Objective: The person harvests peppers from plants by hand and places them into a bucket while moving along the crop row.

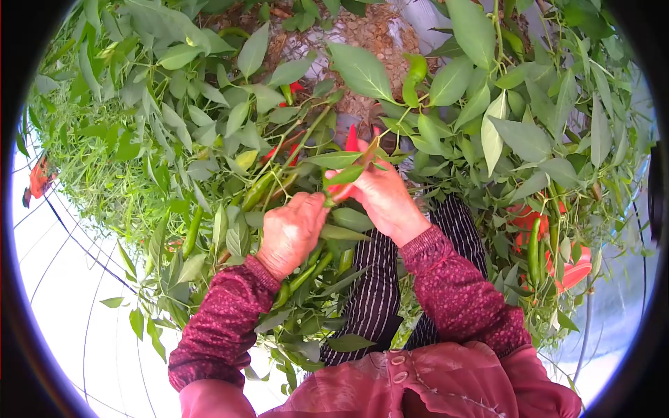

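Note:
Both hands meet among the leaves of a pepper plant near the middle of the head view. My right hand [385, 198] is closed round red peppers [352, 139], whose tips stick up past the fingers. Just left of it, my left hand [291, 228] is closed at a green stem end beside the red fruit; what lies inside its fingers is hidden. A green leaf [345, 175] crosses in front of the red fruit. Below my left hand hang green peppers [310, 273].
Dense pepper foliage surrounds the hands. Brown litter [362, 42] covers the ground at the top. Long green peppers [534, 251] hang at the right, near a red object [573, 270]. Legs in striped trousers [376, 279] are below the hands. Curved wires run along the left.

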`<state>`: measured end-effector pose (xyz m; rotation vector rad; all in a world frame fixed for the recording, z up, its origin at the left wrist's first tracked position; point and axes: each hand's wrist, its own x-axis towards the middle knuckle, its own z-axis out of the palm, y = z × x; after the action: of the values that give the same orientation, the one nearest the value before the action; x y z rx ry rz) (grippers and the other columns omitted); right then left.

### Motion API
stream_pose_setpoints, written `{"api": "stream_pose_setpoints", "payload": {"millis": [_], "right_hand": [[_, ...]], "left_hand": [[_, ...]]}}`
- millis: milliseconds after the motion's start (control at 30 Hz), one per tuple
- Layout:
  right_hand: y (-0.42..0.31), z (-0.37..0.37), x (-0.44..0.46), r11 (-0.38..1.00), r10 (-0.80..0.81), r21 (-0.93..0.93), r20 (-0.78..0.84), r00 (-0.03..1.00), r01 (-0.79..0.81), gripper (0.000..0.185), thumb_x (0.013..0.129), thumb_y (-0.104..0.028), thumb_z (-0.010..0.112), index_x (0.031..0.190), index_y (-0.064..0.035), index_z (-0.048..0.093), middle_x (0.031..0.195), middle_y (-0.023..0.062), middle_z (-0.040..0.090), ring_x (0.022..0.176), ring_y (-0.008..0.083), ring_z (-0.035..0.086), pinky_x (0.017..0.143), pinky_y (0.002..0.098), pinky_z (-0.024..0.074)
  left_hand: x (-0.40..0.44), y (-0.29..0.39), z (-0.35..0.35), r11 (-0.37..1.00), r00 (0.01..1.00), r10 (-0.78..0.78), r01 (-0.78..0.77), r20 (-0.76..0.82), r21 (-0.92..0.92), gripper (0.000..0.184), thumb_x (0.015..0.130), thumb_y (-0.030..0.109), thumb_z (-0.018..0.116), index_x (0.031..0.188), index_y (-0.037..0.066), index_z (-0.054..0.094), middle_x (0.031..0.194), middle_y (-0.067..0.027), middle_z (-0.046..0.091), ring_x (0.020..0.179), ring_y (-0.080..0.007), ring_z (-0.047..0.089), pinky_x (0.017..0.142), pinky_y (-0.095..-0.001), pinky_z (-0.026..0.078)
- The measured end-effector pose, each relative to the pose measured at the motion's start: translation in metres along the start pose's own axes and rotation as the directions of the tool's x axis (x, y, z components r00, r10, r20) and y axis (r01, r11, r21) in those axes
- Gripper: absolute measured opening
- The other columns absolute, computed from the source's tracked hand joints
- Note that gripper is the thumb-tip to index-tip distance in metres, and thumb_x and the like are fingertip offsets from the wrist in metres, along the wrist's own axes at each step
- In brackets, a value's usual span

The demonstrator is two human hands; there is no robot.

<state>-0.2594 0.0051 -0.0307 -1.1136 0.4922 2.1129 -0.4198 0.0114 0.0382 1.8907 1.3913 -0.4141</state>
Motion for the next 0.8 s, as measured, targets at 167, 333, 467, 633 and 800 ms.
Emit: {"api": "stream_pose_setpoints", "payload": {"millis": [167,333,467,633,800], "right_hand": [[0.005,-0.011,0.006,0.992,0.017,0.125,-0.155,0.988,0.002,0.022,0.086,-0.01,0.062,0.106,-0.002,0.056,0.08,0.0046,0.058,0.071,0.0152,0.059,0.066,0.032,0.0517],[-0.008,-0.014,0.004,0.96,0.081,0.27,-0.044,0.996,-0.066,0.021,0.087,-0.014,0.061,0.106,-0.0054,0.057,0.072,-0.0007,0.053,0.059,0.0088,0.05,0.053,0.0254,0.0437],[-0.001,-0.008,0.005,0.973,0.107,0.211,-0.033,0.994,-0.098,0.023,0.087,-0.016,0.062,0.104,-0.003,0.057,0.07,-0.0015,0.052,0.056,0.0067,0.047,0.052,0.0225,0.0407],[-0.002,-0.005,0.002,0.986,0.089,0.144,0.005,0.996,-0.089,0.022,0.086,-0.017,0.063,0.103,-0.0034,0.058,0.071,-0.0013,0.052,0.057,0.006,0.048,0.051,0.022,0.0403],[-0.003,-0.002,0.0,0.986,0.076,0.153,-0.033,0.997,-0.07,0.02,0.087,-0.015,0.062,0.102,-0.0029,0.057,0.072,-0.0011,0.052,0.056,0.0067,0.048,0.051,0.0227,0.0398]], "left_hand": [[0.011,-0.01,-0.004,0.939,0.986,0.146,-0.166,-0.086,-0.302,0.024,0.08,0.018,0.068,0.098,0.004,0.062,0.091,-0.0138,0.063,0.075,-0.0304,0.064,0.066,-0.0362,0.053],[0.008,-0.071,0.006,0.997,0.98,-0.075,0.074,-0.185,-0.014,0.016,0.082,0.01,0.063,0.096,0.003,0.062,0.09,-0.0158,0.064,0.075,-0.0307,0.064,0.066,-0.038,0.052],[0.0,-0.069,0.031,0.878,0.964,0.132,-0.223,0.232,0.423,0.034,0.073,0.008,0.061,0.107,0.001,0.06,0.094,-0.0085,0.066,0.077,-0.025,0.064,0.063,-0.0326,0.052],[0.008,-0.052,0.041,0.8,0.749,-0.037,-0.375,0.662,0.468,0.012,0.071,0.014,0.059,0.074,0.01,0.07,0.081,-0.0067,0.064,0.078,-0.021,0.062,0.063,-0.0341,0.048],[0.022,-0.054,0.061,0.6,0.683,0.047,-0.603,0.729,0.526,0.017,0.07,0.019,0.059,0.078,0.01,0.071,0.082,-0.0046,0.064,0.087,-0.0223,0.056,0.072,-0.0322,0.042]]}}
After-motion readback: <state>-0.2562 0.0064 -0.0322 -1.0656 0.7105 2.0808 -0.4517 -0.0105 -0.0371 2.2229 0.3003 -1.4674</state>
